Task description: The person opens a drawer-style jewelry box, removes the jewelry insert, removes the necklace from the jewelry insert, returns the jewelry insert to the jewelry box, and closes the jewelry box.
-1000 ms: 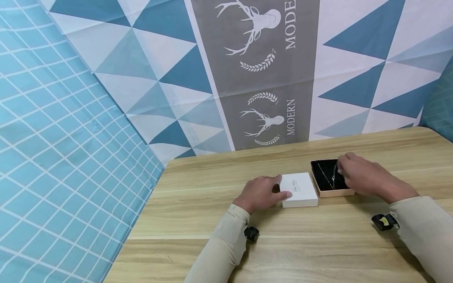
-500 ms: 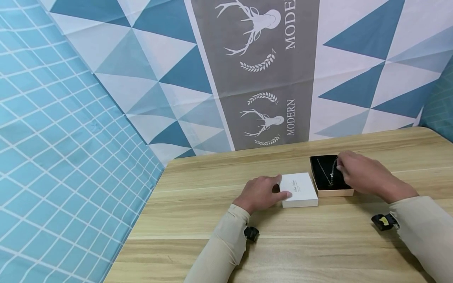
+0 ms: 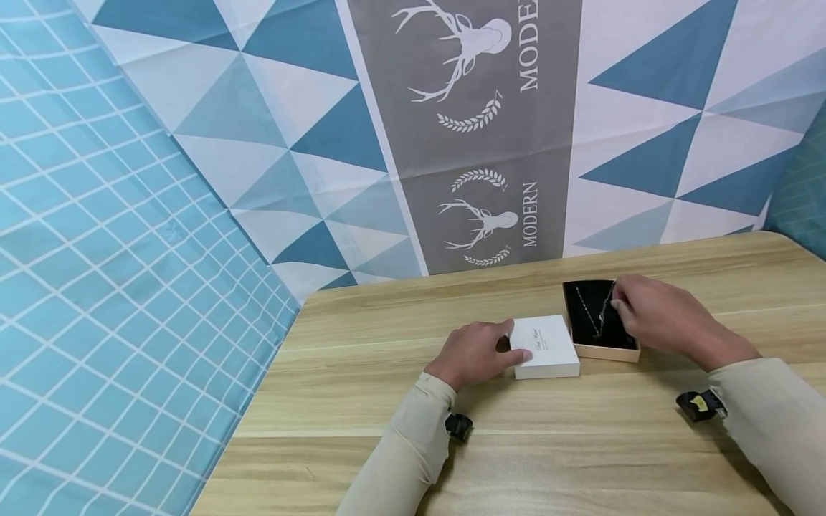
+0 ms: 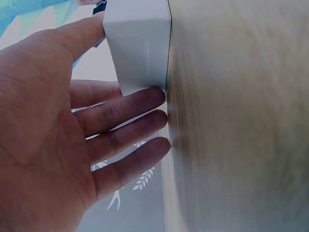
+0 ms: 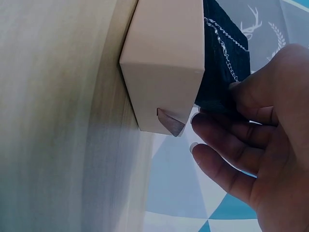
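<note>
Left hand (image 3: 474,352) grips the white box (image 3: 545,347) right of centre; right hand (image 3: 661,317) pinches the black pad (image 3: 578,324).
The pad, bearing a silver chain (image 3: 598,334), protrudes from the peach box (image 3: 605,352) farther right in the frame, on the surface (image 3: 548,451).

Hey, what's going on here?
A person is handling two small boxes on a table. The left hand holds the closer-to-left white box on the tabletop. Beside it, the right hand pinches the edge of a black pad in an open peach box. The pad pokes above the rim, with a silver chain lying across it and running to the thumb.
</note>
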`<state>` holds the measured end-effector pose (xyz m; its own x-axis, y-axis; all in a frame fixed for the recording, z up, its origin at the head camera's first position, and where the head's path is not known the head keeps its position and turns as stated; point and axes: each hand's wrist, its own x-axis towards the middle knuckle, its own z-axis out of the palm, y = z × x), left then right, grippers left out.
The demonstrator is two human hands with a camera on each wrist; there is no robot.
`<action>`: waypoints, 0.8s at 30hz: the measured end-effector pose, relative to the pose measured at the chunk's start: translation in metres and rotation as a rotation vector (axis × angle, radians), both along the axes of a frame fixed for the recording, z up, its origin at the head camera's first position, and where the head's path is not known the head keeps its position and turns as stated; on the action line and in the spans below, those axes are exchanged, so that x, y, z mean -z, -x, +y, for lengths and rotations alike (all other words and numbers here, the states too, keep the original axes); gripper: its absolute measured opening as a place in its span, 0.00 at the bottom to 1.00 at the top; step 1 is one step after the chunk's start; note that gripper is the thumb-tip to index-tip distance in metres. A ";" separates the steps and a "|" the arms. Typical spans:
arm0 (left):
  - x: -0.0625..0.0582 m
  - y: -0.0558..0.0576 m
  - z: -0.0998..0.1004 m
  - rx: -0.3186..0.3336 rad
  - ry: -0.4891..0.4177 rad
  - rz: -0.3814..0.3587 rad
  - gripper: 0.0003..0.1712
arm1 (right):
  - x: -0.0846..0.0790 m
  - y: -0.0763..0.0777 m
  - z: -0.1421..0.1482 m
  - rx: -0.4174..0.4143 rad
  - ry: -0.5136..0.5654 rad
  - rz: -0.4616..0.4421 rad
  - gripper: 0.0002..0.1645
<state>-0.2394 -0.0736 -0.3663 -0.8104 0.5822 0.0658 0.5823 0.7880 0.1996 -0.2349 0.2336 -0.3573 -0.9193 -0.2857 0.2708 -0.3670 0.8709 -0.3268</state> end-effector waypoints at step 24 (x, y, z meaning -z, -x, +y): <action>0.002 0.000 0.000 -0.008 0.002 0.014 0.23 | -0.001 -0.003 -0.002 -0.006 0.071 0.120 0.03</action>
